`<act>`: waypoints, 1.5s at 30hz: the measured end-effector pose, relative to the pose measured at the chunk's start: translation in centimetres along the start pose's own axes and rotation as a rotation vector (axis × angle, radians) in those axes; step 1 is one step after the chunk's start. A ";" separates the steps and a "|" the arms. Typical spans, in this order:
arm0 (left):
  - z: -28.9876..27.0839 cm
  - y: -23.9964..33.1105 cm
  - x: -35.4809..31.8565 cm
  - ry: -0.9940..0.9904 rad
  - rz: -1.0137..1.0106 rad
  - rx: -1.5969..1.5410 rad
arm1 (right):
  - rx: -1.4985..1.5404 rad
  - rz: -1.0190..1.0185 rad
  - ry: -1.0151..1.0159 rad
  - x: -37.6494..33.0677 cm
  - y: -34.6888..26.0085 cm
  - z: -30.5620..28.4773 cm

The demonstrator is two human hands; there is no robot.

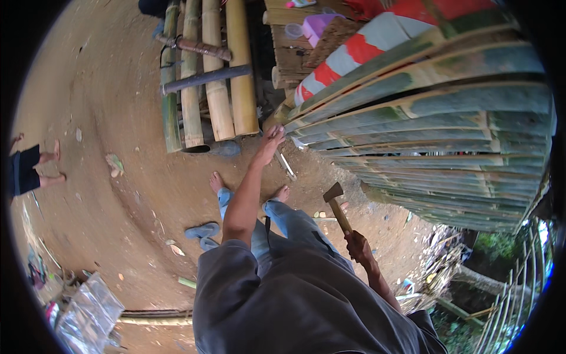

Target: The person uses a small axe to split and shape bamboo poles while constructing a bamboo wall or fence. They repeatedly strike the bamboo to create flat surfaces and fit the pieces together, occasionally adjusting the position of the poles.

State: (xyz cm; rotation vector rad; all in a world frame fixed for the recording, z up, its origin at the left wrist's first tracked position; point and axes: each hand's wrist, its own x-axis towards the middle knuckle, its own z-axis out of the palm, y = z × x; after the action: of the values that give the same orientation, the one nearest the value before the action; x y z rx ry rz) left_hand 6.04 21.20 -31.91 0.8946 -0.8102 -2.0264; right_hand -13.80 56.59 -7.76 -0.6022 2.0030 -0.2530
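My right hand (358,246) is wrapped round the wooden handle of a hatchet (339,213), its dark metal head pointing away from me. At the near left corner of a wall of split bamboo slats (413,121), my left hand (270,143) has its fingers closed on the end of a slat. The slats are green and lie side by side with narrow gaps. Just below my left hand, a thin strip with a bright white edge (287,167) slants toward the ground; its kind is unclear.
Thick bamboo poles (218,82) with crosspieces stand ahead. Beyond the slats lies a red and white cloth (354,53) near a purple container (321,26). Grey sandals (203,231) rest on the dirt by my bare feet. Another person's legs (47,168) show at far left; plastic sheeting (91,312) lies lower left.
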 end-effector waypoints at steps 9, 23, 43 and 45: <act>1.4 -3.9 1.6 0.054 -0.068 -0.378 | -0.196 -0.194 -0.017 2.8 -1.5 1.2; -0.8 9.3 -1.6 -0.011 0.115 0.755 | 0.901 0.141 -0.178 6.4 -4.8 18.0; 3.0 11.9 5.4 -0.442 1.273 0.728 | 1.566 -0.667 0.057 38.3 -14.7 44.0; 2.4 11.7 5.5 -0.456 1.258 0.750 | 1.551 -0.758 0.070 40.5 -14.8 44.5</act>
State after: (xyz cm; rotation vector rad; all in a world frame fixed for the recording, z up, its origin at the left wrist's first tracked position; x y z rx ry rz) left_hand 6.03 11.27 -23.30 0.0884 -1.8440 -0.7581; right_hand 13.80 26.37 -54.32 -0.2402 0.9925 -2.0063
